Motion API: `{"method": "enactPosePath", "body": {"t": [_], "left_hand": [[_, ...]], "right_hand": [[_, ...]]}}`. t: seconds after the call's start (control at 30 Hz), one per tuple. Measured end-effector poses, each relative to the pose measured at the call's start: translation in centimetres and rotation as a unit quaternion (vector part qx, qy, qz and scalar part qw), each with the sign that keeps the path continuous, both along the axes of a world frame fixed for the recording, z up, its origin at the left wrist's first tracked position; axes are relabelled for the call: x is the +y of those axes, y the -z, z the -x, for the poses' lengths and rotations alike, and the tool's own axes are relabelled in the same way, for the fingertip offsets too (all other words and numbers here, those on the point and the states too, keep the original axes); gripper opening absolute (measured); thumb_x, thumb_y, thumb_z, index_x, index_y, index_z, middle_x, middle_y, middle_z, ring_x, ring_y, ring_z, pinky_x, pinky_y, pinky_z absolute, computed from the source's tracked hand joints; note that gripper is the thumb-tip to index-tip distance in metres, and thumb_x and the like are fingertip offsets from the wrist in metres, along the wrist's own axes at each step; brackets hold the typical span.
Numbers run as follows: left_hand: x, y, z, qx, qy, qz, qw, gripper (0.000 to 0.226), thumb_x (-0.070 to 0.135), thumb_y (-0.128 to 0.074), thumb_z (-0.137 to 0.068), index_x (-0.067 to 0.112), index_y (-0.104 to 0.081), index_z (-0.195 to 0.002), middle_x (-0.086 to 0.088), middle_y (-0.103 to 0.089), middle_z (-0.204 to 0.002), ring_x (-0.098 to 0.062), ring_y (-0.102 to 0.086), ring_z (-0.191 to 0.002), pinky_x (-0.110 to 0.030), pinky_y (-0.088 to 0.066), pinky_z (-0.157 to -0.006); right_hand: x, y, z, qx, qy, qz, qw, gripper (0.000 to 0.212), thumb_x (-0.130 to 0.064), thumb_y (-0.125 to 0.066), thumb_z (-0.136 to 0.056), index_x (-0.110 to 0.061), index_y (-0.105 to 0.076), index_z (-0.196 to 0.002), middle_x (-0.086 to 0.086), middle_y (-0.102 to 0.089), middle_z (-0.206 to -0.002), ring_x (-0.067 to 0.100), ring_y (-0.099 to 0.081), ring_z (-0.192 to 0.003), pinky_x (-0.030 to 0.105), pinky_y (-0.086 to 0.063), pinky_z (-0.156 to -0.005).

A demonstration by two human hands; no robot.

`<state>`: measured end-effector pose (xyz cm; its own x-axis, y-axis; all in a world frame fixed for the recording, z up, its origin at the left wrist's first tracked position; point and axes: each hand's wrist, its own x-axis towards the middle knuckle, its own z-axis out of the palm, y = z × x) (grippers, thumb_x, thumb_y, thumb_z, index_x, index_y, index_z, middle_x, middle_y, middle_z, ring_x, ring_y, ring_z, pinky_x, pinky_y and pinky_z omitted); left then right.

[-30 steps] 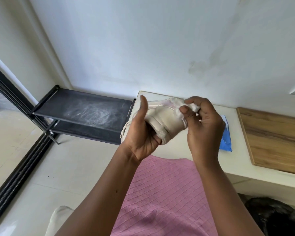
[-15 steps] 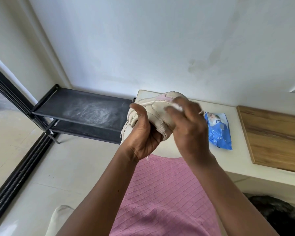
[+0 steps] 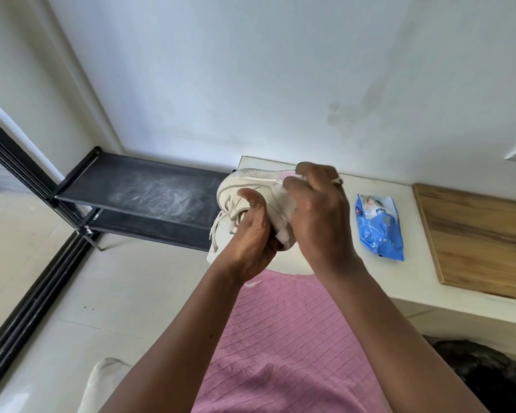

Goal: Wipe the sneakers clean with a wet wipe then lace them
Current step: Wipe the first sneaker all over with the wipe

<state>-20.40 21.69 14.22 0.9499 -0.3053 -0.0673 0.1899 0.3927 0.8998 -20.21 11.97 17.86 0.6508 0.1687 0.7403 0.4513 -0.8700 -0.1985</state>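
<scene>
Worn: pink garment (image 3: 280, 338), fabric ribbed in a raised square grid. Left forearm (image 3: 191, 323) and right forearm (image 3: 385, 323) bare, flanking the garment. Above it, small pale ring (image 3: 337, 181) on right grip (image 3: 319, 216).

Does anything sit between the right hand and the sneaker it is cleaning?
Only the wet wipe, which the right hand holds against the sneaker. The left hand grips the sneaker beside it, not in between.

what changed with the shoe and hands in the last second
The left hand turned the sneaker so more of its side shows. The right hand, holding the wet wipe, slid leftward across the shoe's side, uncovering the blue wipe pack. Both grips stayed; the pack has not moved.
</scene>
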Motion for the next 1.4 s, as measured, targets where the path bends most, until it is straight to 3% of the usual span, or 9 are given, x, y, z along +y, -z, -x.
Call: {"method": "enactPosePath", "body": {"t": [0.13,0.27,0.4,0.53,0.67,0.8,1.03,1.2,1.4], "left_hand": [[-0.2,0.0,0.0,-0.011,0.019,-0.011,1.0,0.079,0.075,-0.01,-0.065,0.027,-0.069,-0.085,-0.012,-0.049,-0.08,-0.018,-0.047,-0.077,-0.027,-0.039,-0.063],[0.8,1.4,-0.7,-0.001,0.017,-0.045,0.999,0.117,0.09,-0.002,-0.058,-0.008,-0.057,-0.088,-0.014,-0.05,-0.079,-0.024,-0.042,-0.076,-0.028,-0.041,-0.071],[0.6,1.0,-1.0,0.015,-0.026,-0.021,0.999,0.082,0.082,-0.008,-0.073,0.02,-0.06,-0.087,-0.013,-0.046,-0.093,-0.023,-0.036,-0.089,-0.039,-0.028,-0.095],[0.1,-0.9,-0.8,-0.038,0.048,-0.022,0.998,0.081,0.093,-0.036,-0.055,0.025,-0.067,-0.088,-0.018,-0.042,-0.095,-0.024,-0.037,-0.089,-0.039,-0.034,-0.079],[0.4,-0.9,-0.7,-0.067,0.063,0.004,0.996,0.037,0.032,-0.087,-0.059,0.013,-0.071,-0.086,-0.018,-0.058,-0.086,-0.026,-0.048,-0.082,-0.039,-0.038,-0.073],[1.1,-0.8,-0.6,-0.056,0.065,0.018,0.996,0.059,-0.017,-0.066,-0.06,0.008,-0.062,-0.113,-0.009,-0.066,-0.115,-0.028,-0.056,-0.119,-0.042,-0.042,-0.103],[0.5,-0.6,-0.5,-0.058,0.043,-0.036,0.997,0.051,-0.003,-0.067,-0.057,0.009,-0.061,-0.106,-0.015,-0.064,-0.106,-0.029,-0.056,-0.106,-0.052,-0.043,-0.099],[0.1,-0.1,0.8,-0.098,0.074,-0.141,0.982,0.034,-0.017,-0.057,-0.066,0.012,-0.062,-0.083,0.016,-0.07,-0.072,0.005,-0.063,-0.075,-0.011,-0.047,-0.069],[0.8,0.6,0.1,-0.021,-0.008,-0.087,0.996,0.044,0.013,-0.07,-0.054,-0.002,-0.057,-0.093,-0.022,-0.054,-0.086,-0.036,-0.051,-0.084,-0.048,-0.042,-0.081]], "right_hand": [[0.5,0.0,0.3,0.026,-0.012,-0.023,0.999,0.018,0.002,-0.05,-0.072,-0.001,-0.068,-0.072,0.011,-0.065,-0.078,0.029,-0.058,-0.072,0.03,-0.046,-0.062],[0.2,1.2,2.6,0.019,-0.07,-0.019,0.997,0.018,-0.002,-0.053,-0.075,-0.006,-0.07,-0.073,0.004,-0.068,-0.078,0.024,-0.063,-0.076,0.03,-0.036,-0.074],[-1.4,1.0,1.6,-0.006,-0.047,-0.067,0.997,0.023,0.004,-0.049,-0.075,-0.005,-0.07,-0.071,0.005,-0.069,-0.079,0.025,-0.062,-0.081,0.039,-0.049,-0.072],[-1.1,-0.4,-0.3,-0.011,0.014,-0.107,0.994,0.024,0.015,-0.061,-0.063,-0.005,-0.07,-0.072,0.006,-0.068,-0.076,0.026,-0.06,-0.073,0.03,-0.048,-0.064],[-0.7,-1.3,-0.6,-0.018,0.069,-0.198,0.978,0.033,0.018,-0.054,-0.062,-0.005,-0.071,-0.078,0.009,-0.063,-0.077,0.028,-0.06,-0.068,0.027,-0.041,-0.061],[-0.9,0.4,0.8,-0.046,0.11,-0.165,0.979,0.035,0.013,-0.045,-0.074,-0.002,-0.071,-0.091,0.013,-0.064,-0.082,0.029,-0.062,-0.075,0.028,-0.046,-0.064],[0.1,0.7,0.5,-0.064,0.099,-0.308,0.944,0.019,0.006,-0.053,-0.081,0.0,-0.071,-0.085,0.012,-0.067,-0.084,0.017,-0.061,-0.08,0.014,-0.045,-0.072],[1.1,-0.5,-0.3,-0.06,0.01,-0.109,0.992,0.031,0.011,-0.045,-0.069,-0.001,-0.07,-0.083,0.012,-0.065,-0.083,0.02,-0.051,-0.082,0.025,-0.041,-0.072],[-0.1,0.9,0.0,-0.038,0.065,-0.245,0.967,0.021,0.006,-0.053,-0.079,-0.003,-0.071,-0.083,0.008,-0.066,-0.083,0.02,-0.061,-0.077,0.024,-0.046,-0.068]]}}
